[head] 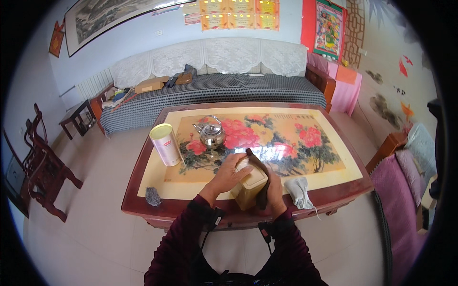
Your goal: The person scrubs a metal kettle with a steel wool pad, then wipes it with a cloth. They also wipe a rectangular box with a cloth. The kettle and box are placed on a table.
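Between my hands is a yellowish box-shaped canister [247, 191] with a pale, rounded-square end facing up, held over the table's near edge. My left hand [229, 173] grips its left side and upper rim, thumb lying across the pale end. My right hand [274, 189] presses a dark brown cloth [263, 178] against the canister's right side; most of its fingers are hidden behind the cloth. Beyond them a shiny metal kettle [212, 136] with a raised loop handle stands on the table. A tall cylindrical canister [166, 148] with a yellow-green lid is to its left.
The wooden table [134, 186] has a peony painting on its top. A grey scouring pad [153, 196] lies near the left corner, a whitish cloth [300, 193] near the right edge. Behind is a long sofa [229, 87]; a carved wooden chair [46, 168] stands left, a pink-covered seat [397, 200] right.
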Motion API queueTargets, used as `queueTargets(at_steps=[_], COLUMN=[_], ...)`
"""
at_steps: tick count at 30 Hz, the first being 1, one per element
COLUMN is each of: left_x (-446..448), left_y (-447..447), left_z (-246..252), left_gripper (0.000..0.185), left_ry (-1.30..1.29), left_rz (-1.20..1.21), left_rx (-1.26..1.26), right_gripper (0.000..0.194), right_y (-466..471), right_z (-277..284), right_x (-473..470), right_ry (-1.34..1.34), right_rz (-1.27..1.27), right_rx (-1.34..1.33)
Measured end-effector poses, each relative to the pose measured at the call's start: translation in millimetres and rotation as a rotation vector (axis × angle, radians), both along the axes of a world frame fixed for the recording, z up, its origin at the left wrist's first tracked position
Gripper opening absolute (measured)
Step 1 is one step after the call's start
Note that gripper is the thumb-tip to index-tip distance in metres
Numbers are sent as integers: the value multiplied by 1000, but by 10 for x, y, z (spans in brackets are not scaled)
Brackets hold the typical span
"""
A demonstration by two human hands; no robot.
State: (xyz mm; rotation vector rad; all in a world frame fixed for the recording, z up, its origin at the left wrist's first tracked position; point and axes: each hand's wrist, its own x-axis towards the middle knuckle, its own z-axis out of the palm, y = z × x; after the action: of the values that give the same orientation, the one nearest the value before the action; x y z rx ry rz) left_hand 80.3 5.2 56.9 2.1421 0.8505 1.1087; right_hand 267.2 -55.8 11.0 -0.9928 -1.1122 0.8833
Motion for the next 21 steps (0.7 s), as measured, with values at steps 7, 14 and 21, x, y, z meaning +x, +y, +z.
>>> queueTargets(at_steps=[7,14,21], left_x=[49,296,276], left_y=[-96,-526,-625], left_z=[17,31,98], left_gripper=[62,88,103], left_ry=[-88,-64,4], left_rz=[96,446,452], left_rx=[-107,-15,44], right_gripper=[42,43,45], right_y=[-155,-102,-113], right_z=[-427,-318,454], right_x=[-28,-111,-168], right_ry=[-14,73,332], right_rz=[-25,-28,122], right_rx=[-267,-246,-165])
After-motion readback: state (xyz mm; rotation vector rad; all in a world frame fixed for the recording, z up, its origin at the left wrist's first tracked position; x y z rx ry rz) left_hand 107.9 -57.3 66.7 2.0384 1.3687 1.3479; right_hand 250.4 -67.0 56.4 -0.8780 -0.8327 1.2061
